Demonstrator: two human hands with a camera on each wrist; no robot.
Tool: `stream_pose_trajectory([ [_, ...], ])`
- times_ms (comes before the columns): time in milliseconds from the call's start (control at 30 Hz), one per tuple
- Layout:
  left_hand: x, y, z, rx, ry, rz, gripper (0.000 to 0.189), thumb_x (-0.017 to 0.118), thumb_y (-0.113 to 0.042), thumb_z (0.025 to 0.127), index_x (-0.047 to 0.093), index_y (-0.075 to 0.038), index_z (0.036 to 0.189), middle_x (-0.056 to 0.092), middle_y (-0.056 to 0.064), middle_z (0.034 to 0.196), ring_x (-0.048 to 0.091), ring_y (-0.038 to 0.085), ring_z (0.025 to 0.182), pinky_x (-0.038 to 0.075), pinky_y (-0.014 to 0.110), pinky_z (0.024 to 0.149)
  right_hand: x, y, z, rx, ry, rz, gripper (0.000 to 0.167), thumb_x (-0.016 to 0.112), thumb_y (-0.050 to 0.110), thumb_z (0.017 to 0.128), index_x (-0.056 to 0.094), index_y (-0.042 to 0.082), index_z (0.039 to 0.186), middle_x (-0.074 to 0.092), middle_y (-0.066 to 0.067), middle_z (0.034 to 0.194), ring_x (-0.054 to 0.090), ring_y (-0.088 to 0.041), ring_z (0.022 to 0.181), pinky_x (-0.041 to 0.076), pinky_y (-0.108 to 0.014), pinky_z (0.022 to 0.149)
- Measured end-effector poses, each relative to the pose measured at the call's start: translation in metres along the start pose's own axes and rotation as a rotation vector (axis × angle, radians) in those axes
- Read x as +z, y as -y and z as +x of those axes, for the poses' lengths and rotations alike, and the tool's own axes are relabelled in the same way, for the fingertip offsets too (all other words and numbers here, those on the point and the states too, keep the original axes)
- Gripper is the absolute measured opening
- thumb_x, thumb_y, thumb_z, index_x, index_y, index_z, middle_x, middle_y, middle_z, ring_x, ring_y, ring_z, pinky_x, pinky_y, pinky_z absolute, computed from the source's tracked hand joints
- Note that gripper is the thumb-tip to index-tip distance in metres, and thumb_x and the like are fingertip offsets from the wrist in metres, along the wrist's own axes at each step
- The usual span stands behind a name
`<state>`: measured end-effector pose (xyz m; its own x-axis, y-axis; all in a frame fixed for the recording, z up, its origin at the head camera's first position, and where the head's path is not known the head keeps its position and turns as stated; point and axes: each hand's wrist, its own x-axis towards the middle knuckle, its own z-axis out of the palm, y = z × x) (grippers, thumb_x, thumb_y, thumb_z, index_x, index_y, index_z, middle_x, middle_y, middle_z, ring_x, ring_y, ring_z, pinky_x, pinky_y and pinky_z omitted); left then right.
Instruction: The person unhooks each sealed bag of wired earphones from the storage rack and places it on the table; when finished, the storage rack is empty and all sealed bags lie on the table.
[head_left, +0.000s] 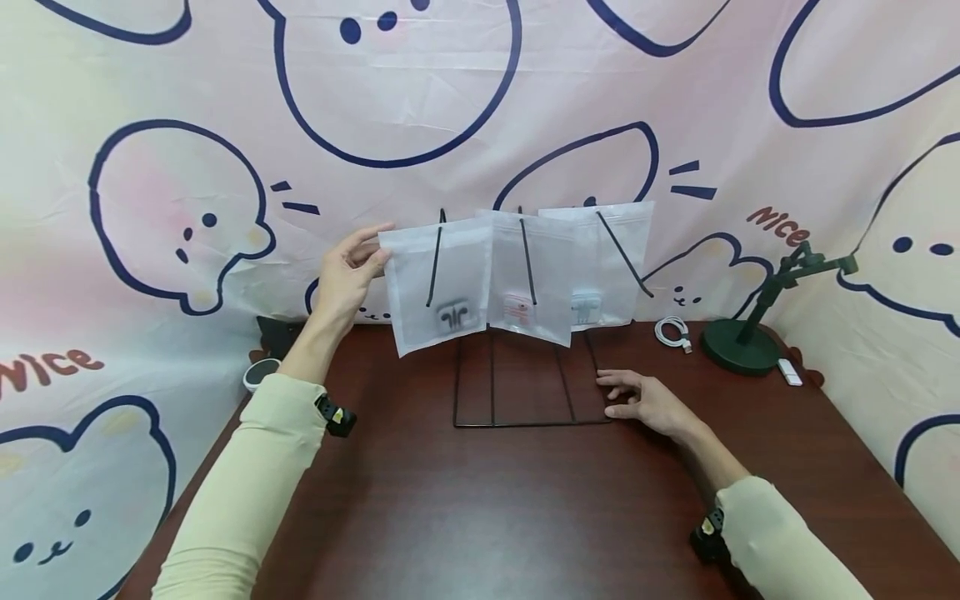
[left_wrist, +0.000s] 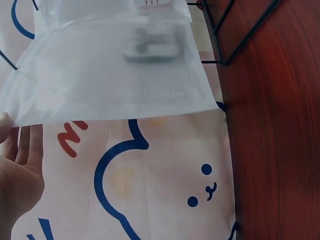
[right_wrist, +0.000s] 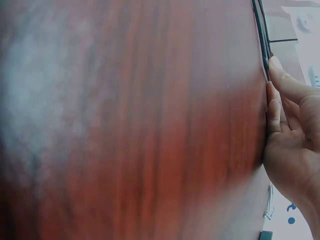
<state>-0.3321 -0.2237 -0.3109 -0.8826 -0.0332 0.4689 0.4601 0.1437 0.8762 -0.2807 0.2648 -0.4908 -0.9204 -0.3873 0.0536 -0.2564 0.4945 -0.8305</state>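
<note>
A black wire display rack (head_left: pixel 525 425) stands on the table, with three hooks. From its hooks hang three translucent white zip bags: a left bag (head_left: pixel 408 275), a middle bag (head_left: pixel 551 287) and a right bag (head_left: pixel 630 237). Small dark shapes show through the left one. My left hand (head_left: pixel 348 271) pinches the left bag's upper outer corner between thumb and fingers; the left wrist view shows this bag (left_wrist: pixel 85 75) close up. Down at the base, my right hand (head_left: pixel 648 406) holds the rack's front right corner, thumb against the wire in the right wrist view.
Right of the rack lie a coiled white cable (head_left: pixel 671 331), a green desk lamp (head_left: pixel 738 346) and a small white stick (head_left: pixel 790 372). A white round object (head_left: pixel 258 373) sits behind my left forearm. A cartoon-printed cloth (head_left: pixel 420 100) hangs close behind the rack.
</note>
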Motion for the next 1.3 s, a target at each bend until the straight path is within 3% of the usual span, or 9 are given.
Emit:
stream_pose_trajectory([
  [133, 0.0, -0.002, 0.001, -0.009, -0.028, -0.039, 0.035, 0.071, -0.015, 0.099, 0.072, -0.015, 0.134, 0.078, 0.0, 0.111, 0.072, 0.013, 0.096, 0.061, 0.023, 0.081, 0.001, 0.001, 0.001, -0.004, 0.0, -0.002, 0.052, 0.081, 0.01, 0.09, 0.065, 0.003, 0.139, 0.054, -0.015, 0.152, 0.062, -0.027, 0.107, 0.05, -0.023, 0.076],
  [300, -0.002, -0.004, 0.0, -0.009, -0.04, -0.01, 0.034, 0.072, -0.019, 0.099, 0.073, -0.019, 0.133, 0.078, -0.004, 0.107, 0.071, 0.011, 0.089, 0.06, 0.021, 0.076, 0.001, 0.001, 0.001, 0.0, 0.001, -0.009, 0.051, 0.081, 0.01, 0.091, 0.065, 0.004, 0.139, 0.054, -0.014, 0.152, 0.062, -0.026, 0.107, 0.049, -0.023, 0.076],
  [467, -0.006, -0.007, -0.005, -0.028, -0.03, -0.071, 0.033, 0.076, -0.018, 0.097, 0.075, -0.014, 0.13, 0.079, -0.005, 0.102, 0.072, 0.01, 0.081, 0.06, 0.021, 0.069, 0.001, 0.001, 0.0, -0.003, 0.003, -0.002, 0.051, 0.08, 0.011, 0.091, 0.064, 0.004, 0.14, 0.054, -0.014, 0.152, 0.062, -0.027, 0.108, 0.05, -0.023, 0.076],
  [700, -0.012, -0.018, -0.021, -0.037, -0.016, -0.109, 0.029, 0.078, -0.014, 0.095, 0.078, -0.013, 0.124, 0.08, -0.005, 0.098, 0.074, 0.01, 0.08, 0.061, 0.022, 0.065, 0.003, 0.002, 0.002, -0.019, 0.013, 0.006, 0.052, 0.08, 0.011, 0.092, 0.063, 0.003, 0.141, 0.054, -0.014, 0.153, 0.062, -0.029, 0.11, 0.05, -0.023, 0.077],
  [1000, -0.023, -0.034, -0.043, -0.057, 0.076, -0.174, 0.028, 0.076, -0.007, 0.095, 0.077, -0.009, 0.123, 0.08, -0.002, 0.094, 0.077, 0.013, 0.073, 0.063, 0.027, 0.063, 0.003, 0.0, 0.002, 0.0, 0.019, -0.02, 0.051, 0.079, 0.012, 0.093, 0.064, 0.004, 0.141, 0.053, -0.014, 0.153, 0.061, -0.028, 0.11, 0.05, -0.023, 0.077],
  [1300, -0.03, -0.046, -0.066, -0.046, 0.119, -0.244, 0.025, 0.072, 0.003, 0.095, 0.078, -0.003, 0.118, 0.081, 0.001, 0.099, 0.075, 0.012, 0.075, 0.062, 0.025, 0.062, 0.0, 0.0, -0.001, 0.009, 0.015, -0.017, 0.051, 0.079, 0.011, 0.093, 0.063, 0.004, 0.141, 0.053, -0.014, 0.154, 0.061, -0.028, 0.11, 0.049, -0.022, 0.077],
])
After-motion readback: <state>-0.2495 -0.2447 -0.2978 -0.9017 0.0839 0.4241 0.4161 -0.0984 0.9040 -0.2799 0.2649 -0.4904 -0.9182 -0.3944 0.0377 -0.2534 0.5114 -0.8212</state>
